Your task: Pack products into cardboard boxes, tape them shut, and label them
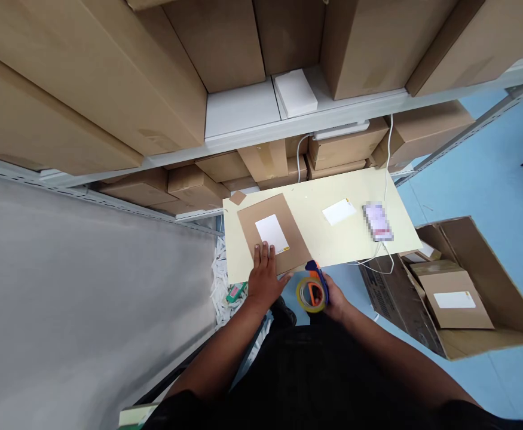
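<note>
My left hand [264,276] lies flat with its fingers stretched over the lower edge of a flat brown cardboard piece [293,242]. Its fingertips touch a white label [270,232] on the cardboard. At the front edge of the cream table [315,209], my right hand [334,298] grips a tape dispenser [319,278] with blue and orange parts. A roll of yellowish tape [303,303] sits on it. The dispenser's blue end is close to the cardboard's lower right corner; I cannot tell whether they touch.
Another white label [339,211] and a phone [378,221] with white cables lie on the table. An open carton [498,275] holding labelled parcels stands on the floor at right. Shelves [243,132] with brown boxes rise behind. Paper scraps [220,286] lie at left beside the grey wall.
</note>
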A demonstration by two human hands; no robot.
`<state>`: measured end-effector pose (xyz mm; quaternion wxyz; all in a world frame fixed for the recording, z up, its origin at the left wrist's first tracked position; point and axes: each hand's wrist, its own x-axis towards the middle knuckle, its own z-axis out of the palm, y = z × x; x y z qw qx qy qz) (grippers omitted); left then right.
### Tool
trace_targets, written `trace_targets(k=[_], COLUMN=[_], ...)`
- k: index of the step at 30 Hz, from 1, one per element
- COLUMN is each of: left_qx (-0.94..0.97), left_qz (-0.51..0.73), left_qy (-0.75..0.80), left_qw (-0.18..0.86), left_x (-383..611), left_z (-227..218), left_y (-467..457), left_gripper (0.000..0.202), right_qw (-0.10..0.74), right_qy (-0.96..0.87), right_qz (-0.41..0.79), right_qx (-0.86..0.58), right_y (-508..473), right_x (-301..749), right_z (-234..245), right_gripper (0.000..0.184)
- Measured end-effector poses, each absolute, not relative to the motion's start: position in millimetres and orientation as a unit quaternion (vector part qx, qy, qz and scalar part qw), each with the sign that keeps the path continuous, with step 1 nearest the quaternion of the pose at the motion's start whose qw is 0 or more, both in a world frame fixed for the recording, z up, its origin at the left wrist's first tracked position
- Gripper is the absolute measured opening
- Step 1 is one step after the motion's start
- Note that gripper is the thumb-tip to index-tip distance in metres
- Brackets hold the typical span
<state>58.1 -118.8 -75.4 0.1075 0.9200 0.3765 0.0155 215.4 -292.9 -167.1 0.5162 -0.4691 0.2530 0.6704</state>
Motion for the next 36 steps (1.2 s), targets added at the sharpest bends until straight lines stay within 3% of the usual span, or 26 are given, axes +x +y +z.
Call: trace_targets(k=[4, 8, 11, 14, 23, 27, 30, 36], left_qx=[0.938, 0.958, 0.939, 0.924, 0.9, 0.899, 0.92, 0.973], left_qz=[-0.042, -0.087, -0.078, -0.07, -0.022, -0.021, -0.043, -0.094], left_qy=[0.32, 0.245, 0.325, 0.368, 0.428, 0.428, 0.375, 0.166], left_qw=[0.124, 0.119, 0.079, 0.071, 0.081, 0.087, 0.104, 0.128], left_x=[55.5, 35.2, 21.7, 19.2, 54.9, 70.9, 63.4, 24.6], left_z=[-63.5, -51.0, -51.0, -57.5, -71.6, -73.8, -65.2, -54.9], left_y=[-135.6, -87.4, -43.2, -27.7, -49.8, -79.7, -94.5, -51.5], left_gripper=[0.104, 0.089, 0.108, 0.114, 0.114, 0.112, 0.112, 0.101], right_qw=[0.542, 0.49, 0.448, 0.43, 0.476, 0.538, 0.562, 0.518], right_qy=[0.258, 0.183, 0.135, 0.113, 0.214, 0.248, 0.239, 0.181], right_qz=[0.64, 0.663, 0.669, 0.67, 0.628, 0.617, 0.597, 0.646], right_qx=[-0.48, -0.535, -0.577, -0.594, -0.577, -0.518, -0.52, -0.532], right_y=[-234.2, -188.8, -165.2, -152.8, -269.5, -276.7, -238.8, -162.2], right_x=[255.1, 314.2, 334.9, 338.3, 251.0, 212.8, 235.7, 317.8], right_z=[-161.4, -155.6, -151.4, -146.4, -162.9, -170.0, -167.9, -153.6], right_gripper=[0.049, 0.043, 0.041, 0.044, 0.041, 0.045, 0.047, 0.045])
